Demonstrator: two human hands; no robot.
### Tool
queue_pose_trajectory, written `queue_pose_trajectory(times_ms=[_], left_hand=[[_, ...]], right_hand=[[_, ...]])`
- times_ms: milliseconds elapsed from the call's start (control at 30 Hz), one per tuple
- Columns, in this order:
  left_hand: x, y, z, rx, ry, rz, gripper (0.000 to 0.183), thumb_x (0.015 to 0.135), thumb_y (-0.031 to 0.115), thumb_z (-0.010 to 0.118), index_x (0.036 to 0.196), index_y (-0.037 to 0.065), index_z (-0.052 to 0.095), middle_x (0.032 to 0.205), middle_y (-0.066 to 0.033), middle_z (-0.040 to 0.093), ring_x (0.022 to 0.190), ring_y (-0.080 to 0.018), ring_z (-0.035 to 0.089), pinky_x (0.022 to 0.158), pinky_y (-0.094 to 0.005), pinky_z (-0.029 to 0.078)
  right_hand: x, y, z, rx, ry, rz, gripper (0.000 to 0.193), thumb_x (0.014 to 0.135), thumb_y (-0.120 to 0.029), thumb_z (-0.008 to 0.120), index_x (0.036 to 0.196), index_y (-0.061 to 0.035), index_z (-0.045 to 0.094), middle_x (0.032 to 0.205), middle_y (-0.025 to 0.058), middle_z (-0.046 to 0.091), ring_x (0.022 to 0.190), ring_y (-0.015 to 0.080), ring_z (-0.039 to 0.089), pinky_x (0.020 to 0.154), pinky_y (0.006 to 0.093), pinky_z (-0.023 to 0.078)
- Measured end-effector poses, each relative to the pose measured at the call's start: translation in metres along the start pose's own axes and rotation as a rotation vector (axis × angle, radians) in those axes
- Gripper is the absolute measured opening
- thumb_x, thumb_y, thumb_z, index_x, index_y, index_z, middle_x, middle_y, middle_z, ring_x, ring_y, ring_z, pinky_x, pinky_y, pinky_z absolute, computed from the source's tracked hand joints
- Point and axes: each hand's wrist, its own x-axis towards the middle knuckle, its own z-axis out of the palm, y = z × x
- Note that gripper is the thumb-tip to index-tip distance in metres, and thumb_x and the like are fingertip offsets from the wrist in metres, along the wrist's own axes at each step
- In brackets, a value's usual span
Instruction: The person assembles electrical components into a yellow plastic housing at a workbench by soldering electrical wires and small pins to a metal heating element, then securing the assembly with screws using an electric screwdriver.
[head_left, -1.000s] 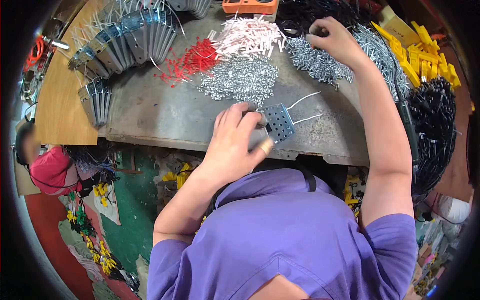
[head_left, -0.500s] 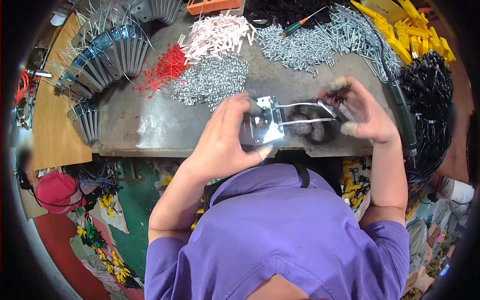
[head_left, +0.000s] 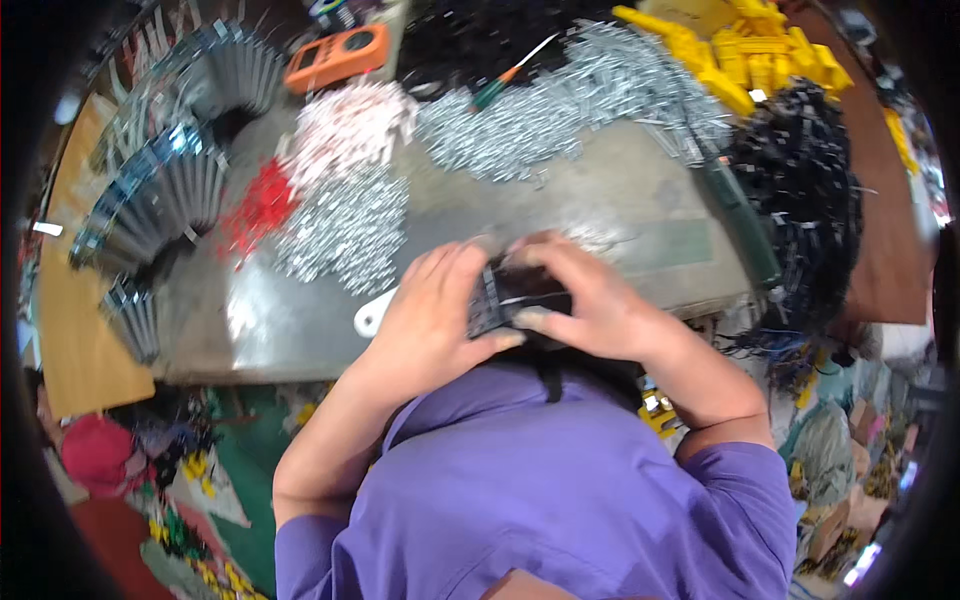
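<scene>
Hands close together over the near edge of the grey sheet-metal counter (head_left: pixel 600 195): left hand (head_left: pixel 430 305) clasped on a dark, glossy, flat-sided part (head_left: pixel 486 305), thumb to the near side and fingers to the far; right hand (head_left: pixel 590 300) curled at the part's right side, thumb and fingers a little apart, blur hiding whether they pinch anything. Part sits between the palms, just in front of the wearer's purple cloth shirt (head_left: pixel 560 470). White rounded tab with a hole (head_left: pixel 370 317) pokes out left of the left hand; cannot tell if it joins the held piece. Judgement on handling: a firm left grip on the flat sides, with the right fingertips doing the fine work, should suit; thin smooth faces may slip, so light, even pressure and a square alignment seem best. Textures beyond: matt red slender pieces (head_left: pixel 262 207) in a loose heap at left, chalky white short tubes (head_left: pixel 350 135) farther off, bright silvery small hardware (head_left: pixel 345 230) nearer, glinting metal screws (head_left: pixel 500 132) far centre. Smooth yellow plastic pieces (head_left: pixel 765 50) lie far right; black bundled cables (head_left: pixel 795 205) hang soft and tangled nearer along that side.
</scene>
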Motion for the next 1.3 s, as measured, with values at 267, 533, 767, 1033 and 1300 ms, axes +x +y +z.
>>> queue_pose_trajectory(times_ms=[267,533,767,1033,1300], left_hand=[[0.008,0.003,0.004,0.05,0.058,0.007,0.069,0.06,0.021,0.082,0.116,0.001,0.046,0.101,-0.0173,0.055,0.092,-0.0369,0.054,0.08,-0.044,0.043],[0.012,0.001,0.005,0.042,0.043,0.026,0.07,0.059,0.021,0.083,0.116,0.002,0.047,0.1,-0.0173,0.054,0.091,-0.0368,0.053,0.08,-0.0441,0.043],[0.012,0.0,0.002,0.006,0.019,0.038,0.074,0.059,0.023,0.083,0.119,0.003,0.044,0.105,-0.0178,0.055,0.093,-0.0371,0.054,0.081,-0.0454,0.044],[0.006,-0.001,0.003,0.007,0.041,0.04,0.076,0.059,0.024,0.084,0.118,0.002,0.042,0.107,-0.0192,0.055,0.095,-0.0386,0.055,0.081,-0.047,0.044],[0.005,-0.004,-0.003,-0.056,0.062,0.027,0.073,0.065,0.026,0.081,0.122,-0.001,0.044,0.118,-0.0236,0.05,0.11,-0.0397,0.051,0.094,-0.046,0.042]], right_hand=[[0.028,-0.009,-0.078,-0.27,-0.377,0.201,0.018,0.086,-0.012,0.061,0.103,-0.0072,0.062,0.093,0.0169,0.065,0.089,0.0357,0.063,0.076,0.0423,0.05],[0.089,0.071,-0.341,-1.171,0.071,0.633,0.025,0.087,-0.021,0.057,0.105,-0.0048,0.063,0.103,0.0169,0.066,0.096,0.0298,0.063,0.082,0.0393,0.05],[0.101,0.155,-0.38,-1.289,-0.336,1.128,0.042,0.08,-0.009,0.051,0.12,-0.0035,0.062,0.128,0.0186,0.058,0.113,0.0327,0.059,0.091,0.0411,0.049],[0.102,0.119,-0.344,-1.476,-0.342,0.958,0.057,0.073,-0.009,0.066,0.127,-0.0018,0.053,0.126,0.0188,0.058,0.116,0.0341,0.056,0.097,0.0399,0.046],[0.101,0.0,-0.274,-1.376,0.299,0.116,0.039,0.083,-0.012,0.063,0.12,-0.0037,0.052,0.108,0.0147,0.057,0.109,0.0293,0.053,0.091,0.0403,0.043]])
